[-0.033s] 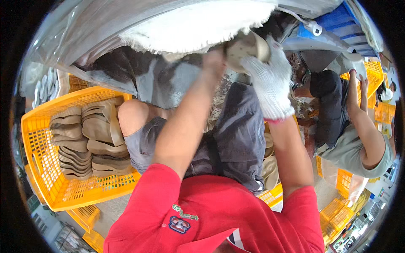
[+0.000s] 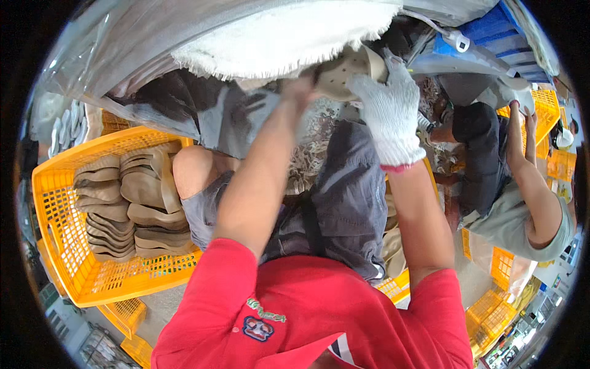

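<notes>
A beige clog with small round holes (image 2: 343,75) is held under the fringed white cloth (image 2: 289,40). My right hand (image 2: 388,101), in a white knitted glove, is closed round the clog's right side, thumb on the near face. At the clog's left end is my bare left hand (image 2: 298,93), smeared by motion. Its fingers are partly hidden, and whether they grip the clog I cannot make out. On my left, a yellow crate (image 2: 117,289) holds stacks of tan soles (image 2: 153,187).
Pale scraps (image 2: 307,163) lie below my hands, between my knees. More tan pieces (image 2: 393,246) sit in a crate beside my right thigh. A co-worker (image 2: 522,209) sits at the right, near further yellow crates (image 2: 488,313). A white cable connector (image 2: 456,40) hangs at upper right.
My left hand has shifted left and slightly down. The clog has tilted and moved a little left, with my gloved right hand following slightly.
</notes>
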The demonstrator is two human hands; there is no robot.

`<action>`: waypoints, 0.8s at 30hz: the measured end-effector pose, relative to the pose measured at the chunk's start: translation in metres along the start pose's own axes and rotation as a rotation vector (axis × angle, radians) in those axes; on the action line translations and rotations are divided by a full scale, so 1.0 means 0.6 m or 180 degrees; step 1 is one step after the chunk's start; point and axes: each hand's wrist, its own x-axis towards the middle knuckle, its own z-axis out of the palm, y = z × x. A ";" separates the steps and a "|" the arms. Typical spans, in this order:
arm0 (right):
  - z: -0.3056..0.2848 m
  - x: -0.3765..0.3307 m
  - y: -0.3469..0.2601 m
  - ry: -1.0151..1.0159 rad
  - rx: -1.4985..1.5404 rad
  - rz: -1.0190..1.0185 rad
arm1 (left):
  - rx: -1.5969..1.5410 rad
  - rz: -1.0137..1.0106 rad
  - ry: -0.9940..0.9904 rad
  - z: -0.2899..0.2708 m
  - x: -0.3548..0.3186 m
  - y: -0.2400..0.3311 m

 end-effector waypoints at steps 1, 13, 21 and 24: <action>0.012 0.017 0.012 -0.0117 -0.0768 -0.0560 | 0.1498 0.0009 0.0221 -0.042 -0.003 -0.007; -0.060 -0.061 -0.065 -0.1043 -0.1045 -0.0938 | -0.1194 0.0949 -0.0089 0.027 -0.035 -0.035; 0.003 -0.174 -0.107 -0.0974 0.0239 -0.1326 | -0.2923 -0.0623 -0.0709 -0.066 -0.122 -0.049; 0.069 -0.162 -0.121 -0.0552 0.0443 -0.0820 | -0.2694 -0.0161 0.0041 -0.075 -0.083 -0.040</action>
